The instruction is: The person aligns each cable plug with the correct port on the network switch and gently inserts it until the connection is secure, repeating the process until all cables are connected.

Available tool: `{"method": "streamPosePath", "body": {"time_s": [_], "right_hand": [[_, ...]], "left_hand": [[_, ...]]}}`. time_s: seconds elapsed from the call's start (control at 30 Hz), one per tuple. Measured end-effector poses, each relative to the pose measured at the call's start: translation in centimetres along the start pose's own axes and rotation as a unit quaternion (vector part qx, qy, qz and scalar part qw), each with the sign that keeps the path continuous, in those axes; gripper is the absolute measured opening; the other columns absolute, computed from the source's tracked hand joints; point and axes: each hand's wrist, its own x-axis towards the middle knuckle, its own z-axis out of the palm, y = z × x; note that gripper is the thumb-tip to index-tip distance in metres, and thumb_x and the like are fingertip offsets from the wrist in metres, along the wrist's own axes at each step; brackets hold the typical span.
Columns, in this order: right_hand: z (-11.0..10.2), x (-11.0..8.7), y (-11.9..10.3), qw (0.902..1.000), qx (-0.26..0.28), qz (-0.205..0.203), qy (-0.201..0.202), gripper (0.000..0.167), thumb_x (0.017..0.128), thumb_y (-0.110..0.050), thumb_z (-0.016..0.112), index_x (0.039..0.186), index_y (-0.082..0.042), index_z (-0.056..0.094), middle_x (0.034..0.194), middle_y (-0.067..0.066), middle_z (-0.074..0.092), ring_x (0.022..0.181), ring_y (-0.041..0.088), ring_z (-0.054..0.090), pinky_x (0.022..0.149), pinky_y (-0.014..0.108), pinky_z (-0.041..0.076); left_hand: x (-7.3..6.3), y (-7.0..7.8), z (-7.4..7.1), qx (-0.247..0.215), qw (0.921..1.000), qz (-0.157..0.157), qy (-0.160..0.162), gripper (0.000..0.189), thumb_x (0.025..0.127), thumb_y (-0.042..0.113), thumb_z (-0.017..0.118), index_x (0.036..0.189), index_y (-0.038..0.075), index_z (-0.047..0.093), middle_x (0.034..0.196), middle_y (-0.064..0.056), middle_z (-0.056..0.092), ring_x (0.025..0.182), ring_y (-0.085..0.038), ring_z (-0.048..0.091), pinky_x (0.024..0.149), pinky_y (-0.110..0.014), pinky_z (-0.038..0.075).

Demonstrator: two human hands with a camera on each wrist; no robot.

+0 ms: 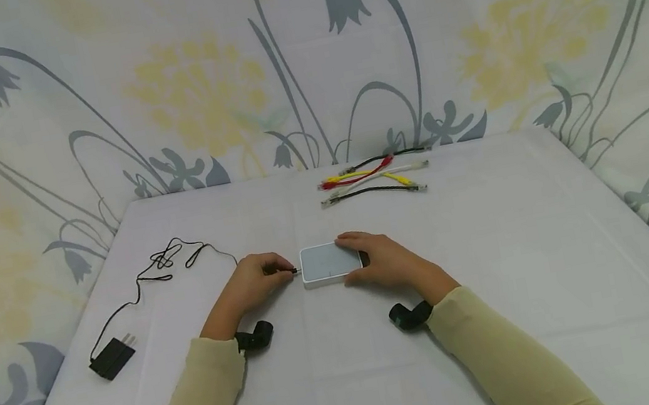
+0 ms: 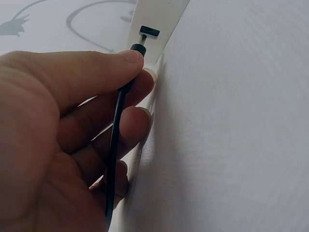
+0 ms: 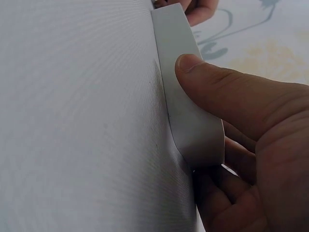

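A small flat white box with a grey top (image 1: pixel 325 262) lies on the table between the two hands. My right hand (image 1: pixel 390 260) grips its right end, thumb on the near long side and fingers on the far side. Between thumb and forefinger, my left hand (image 1: pixel 253 284) pinches the black barrel plug (image 2: pixel 138 49) of a power cord. In the left wrist view the plug's metal tip points at a dark socket (image 2: pixel 153 31) in the box's left end, right at its edge. The cord (image 2: pixel 114 140) runs back across the left palm.
The cord leads left in loose loops to a black power adapter (image 1: pixel 112 359) with two prongs. Several short network cables, among them a red cable (image 1: pixel 359 179), lie at the table's back edge. Flowered cloth (image 1: pixel 298 55) hangs behind the white table (image 1: pixel 532 231).
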Motion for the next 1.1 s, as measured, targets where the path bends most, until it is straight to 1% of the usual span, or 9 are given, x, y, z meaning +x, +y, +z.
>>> {"method": "streamPosePath", "body": {"time_s": [0.1, 0.27, 0.43, 0.67, 1.1], "right_hand": [[-0.06, 0.01, 0.01, 1.0000, -0.006, -0.001, 0.002, 0.075, 0.084, -0.040, 0.074, 0.149, -0.022, 0.042, 0.155, -0.003, 0.036, 0.140, 0.023, 0.038, 0.112, 0.044, 0.034], [-0.41, 0.08, -0.21, 0.9999, -0.010, -0.004, -0.002, 0.075, 0.085, -0.041, 0.073, 0.149, -0.021, 0.040, 0.156, -0.001, 0.035, 0.141, 0.025, 0.037, 0.113, 0.045, 0.033], [-0.51, 0.19, -0.24, 1.0000, -0.005, 0.002, -0.001, 0.075, 0.085, -0.040, 0.073, 0.149, -0.021, 0.041, 0.156, -0.002, 0.036, 0.140, 0.024, 0.039, 0.112, 0.044, 0.034], [-0.39, 0.18, -0.09, 1.0000, -0.003, -0.003, 0.000, 0.075, 0.084, -0.040, 0.074, 0.149, -0.022, 0.041, 0.155, -0.002, 0.036, 0.139, 0.022, 0.039, 0.112, 0.043, 0.034], [-0.22, 0.09, -0.06, 1.0000, 0.006, 0.000, -0.006, 0.075, 0.084, -0.040, 0.074, 0.149, -0.021, 0.041, 0.156, -0.002, 0.035, 0.141, 0.024, 0.037, 0.113, 0.045, 0.033]], "left_hand": [[-0.03, 0.14, -0.13, -0.004, 1.0000, 0.008, 0.001, 0.011, 0.090, 0.024, 0.067, 0.099, 0.020, 0.073, 0.103, 0.001, 0.070, 0.095, -0.017, 0.060, 0.088, -0.037, 0.047], [0.08, 0.36, -0.34, -0.009, 0.9999, 0.005, 0.003, 0.011, 0.090, 0.023, 0.067, 0.099, 0.020, 0.072, 0.102, 0.000, 0.069, 0.093, -0.018, 0.059, 0.085, -0.035, 0.046], [0.23, 0.25, -0.44, -0.005, 1.0000, 0.007, -0.001, 0.010, 0.090, 0.023, 0.068, 0.098, 0.020, 0.072, 0.099, 0.000, 0.069, 0.088, -0.018, 0.058, 0.081, -0.033, 0.046], [0.29, 0.05, -0.24, -0.013, 0.9998, 0.011, -0.012, 0.009, 0.089, 0.023, 0.069, 0.097, 0.020, 0.072, 0.097, 0.000, 0.069, 0.085, -0.018, 0.057, 0.078, -0.032, 0.046], [0.25, -0.08, 0.10, -0.001, 0.9998, 0.013, -0.012, 0.009, 0.089, 0.023, 0.069, 0.097, 0.020, 0.072, 0.097, 0.000, 0.068, 0.085, -0.018, 0.057, 0.078, -0.032, 0.046]]}}
